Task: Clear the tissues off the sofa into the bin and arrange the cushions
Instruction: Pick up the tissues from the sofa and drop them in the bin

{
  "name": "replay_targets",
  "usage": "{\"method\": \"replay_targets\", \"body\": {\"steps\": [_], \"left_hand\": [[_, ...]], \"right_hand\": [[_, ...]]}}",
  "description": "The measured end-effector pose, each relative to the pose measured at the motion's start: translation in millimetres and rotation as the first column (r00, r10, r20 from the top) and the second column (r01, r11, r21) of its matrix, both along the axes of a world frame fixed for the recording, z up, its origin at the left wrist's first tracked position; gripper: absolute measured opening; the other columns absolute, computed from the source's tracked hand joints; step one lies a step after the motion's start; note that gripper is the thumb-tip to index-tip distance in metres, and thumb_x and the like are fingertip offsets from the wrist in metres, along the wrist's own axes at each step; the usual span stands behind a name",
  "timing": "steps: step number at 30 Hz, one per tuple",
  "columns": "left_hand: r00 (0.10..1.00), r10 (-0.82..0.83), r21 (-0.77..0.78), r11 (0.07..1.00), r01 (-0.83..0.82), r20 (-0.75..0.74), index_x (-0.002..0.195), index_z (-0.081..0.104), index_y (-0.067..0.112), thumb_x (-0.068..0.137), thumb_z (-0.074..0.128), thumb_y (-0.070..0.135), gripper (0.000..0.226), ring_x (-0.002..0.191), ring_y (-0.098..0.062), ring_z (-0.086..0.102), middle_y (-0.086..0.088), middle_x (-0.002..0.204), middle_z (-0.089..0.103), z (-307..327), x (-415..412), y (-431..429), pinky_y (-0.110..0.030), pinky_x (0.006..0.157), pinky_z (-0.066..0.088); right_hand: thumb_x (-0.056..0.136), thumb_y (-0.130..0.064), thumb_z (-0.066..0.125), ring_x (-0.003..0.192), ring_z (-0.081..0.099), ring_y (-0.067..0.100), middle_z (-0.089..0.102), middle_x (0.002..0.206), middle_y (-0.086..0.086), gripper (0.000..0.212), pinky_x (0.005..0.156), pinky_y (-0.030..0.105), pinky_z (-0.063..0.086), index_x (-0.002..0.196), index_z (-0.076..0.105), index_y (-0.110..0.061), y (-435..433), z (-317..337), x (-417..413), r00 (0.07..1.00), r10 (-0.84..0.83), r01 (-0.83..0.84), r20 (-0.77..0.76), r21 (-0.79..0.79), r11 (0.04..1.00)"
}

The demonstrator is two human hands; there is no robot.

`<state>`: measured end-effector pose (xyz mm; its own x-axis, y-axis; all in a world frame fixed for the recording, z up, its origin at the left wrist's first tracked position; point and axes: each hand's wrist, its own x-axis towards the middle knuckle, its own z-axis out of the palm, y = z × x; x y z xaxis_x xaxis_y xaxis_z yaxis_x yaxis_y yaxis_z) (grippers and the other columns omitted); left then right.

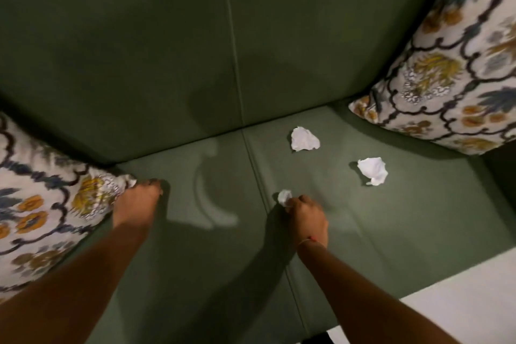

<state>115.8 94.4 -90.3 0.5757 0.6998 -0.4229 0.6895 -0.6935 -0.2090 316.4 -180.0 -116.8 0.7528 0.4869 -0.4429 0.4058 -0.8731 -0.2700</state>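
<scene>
Sofa (195,64): dark green, two seat cushions meeting at a centre seam.
Small tissue (284,197): white, crumpled, pinched near the seam, possibly lifted.
Back tissue (304,139): crumpled, near the backrest.
Right tissue (373,170): crumpled, lying loose.
Left cushion (42,204): floral, leaning.
Right cushion (446,70): floral, propped upright.

Left cushion (42,204): cut off by the left edge, its near corner partly covered by the left hand (139,201). Right cushion (452,64): cut off by the top and right edges. Small tissue (284,197): partly hidden inside the closed right hand (305,218). Left hand's fingertips: blurred, grip on the cushion corner unclear. Sofa (167,64): extends past every edge.
</scene>
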Motion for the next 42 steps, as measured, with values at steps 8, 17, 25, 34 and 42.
{"method": "replay_targets", "body": {"steps": [8, 17, 25, 34, 42], "left_hand": [[0.946, -0.034, -0.23, 0.967, 0.113, 0.321, 0.101, 0.068, 0.03, 0.085, 0.059, 0.03, 0.018, 0.098, -0.031, 0.067, 0.001, 0.117, 0.065, 16, 108, -76, -0.04, 0.078, 0.056], [0.878, -0.037, -0.297, 0.933, 0.201, 0.477, 0.093, 0.072, 0.033, 0.081, 0.064, 0.028, 0.015, 0.126, -0.023, 0.047, 0.007, 0.141, 0.05, 9, 286, -138, -0.038, 0.089, 0.048], [0.905, 0.094, -0.316, 0.948, 0.046, 0.415, 0.086, 0.076, 0.032, 0.077, 0.066, 0.02, 0.018, 0.102, -0.031, 0.06, -0.006, 0.107, 0.066, -17, 327, -146, -0.035, 0.079, 0.047], [0.765, 0.457, -0.503, 0.84, -0.204, 0.453, 0.093, 0.072, 0.044, 0.073, 0.063, 0.036, 0.023, 0.076, -0.029, 0.069, -0.005, 0.082, 0.076, -2, 264, -183, -0.027, 0.061, 0.045], [0.559, 0.733, -0.669, 0.64, -0.376, 0.388, 0.095, 0.071, 0.047, 0.073, 0.063, 0.04, 0.025, 0.077, -0.018, 0.072, 0.001, 0.078, 0.076, 13, 81, -200, -0.034, 0.075, 0.057]], "right_hand": [[0.088, -0.024, 0.061, 0.097, 0.057, 0.021, 0.07, 0.099, -0.002, 0.017, 0.079, 0.035, 0.049, 0.098, 0.072, -0.031, -51, 25, 38, 0.961, -0.268, 0.247, 0.069, 0.227, 0.942], [0.081, -0.031, 0.072, 0.141, 0.03, 0.031, 0.041, 0.15, 0.005, 0.014, 0.116, 0.04, 0.023, 0.095, 0.074, -0.035, -98, 15, 177, 0.982, -0.085, 0.068, 0.171, 0.098, 0.993], [0.09, -0.022, 0.06, 0.113, 0.052, 0.025, 0.061, 0.122, 0.006, 0.019, 0.094, 0.033, 0.045, 0.101, 0.074, -0.018, -116, -8, 208, 1.0, 0.014, -0.018, 0.025, 0.17, 0.985], [0.076, -0.013, 0.076, 0.094, 0.07, 0.022, 0.078, 0.095, 0.006, 0.013, 0.084, 0.018, 0.045, 0.087, 0.079, -0.019, -111, 6, 172, 0.84, -0.437, 0.522, -0.321, 0.262, 0.811], [0.072, -0.012, 0.079, 0.088, 0.072, 0.019, 0.078, 0.092, 0.008, 0.014, 0.084, 0.028, 0.052, 0.086, 0.08, -0.017, -64, 30, 37, 0.839, -0.314, 0.456, -0.444, 0.26, 0.851]]}}
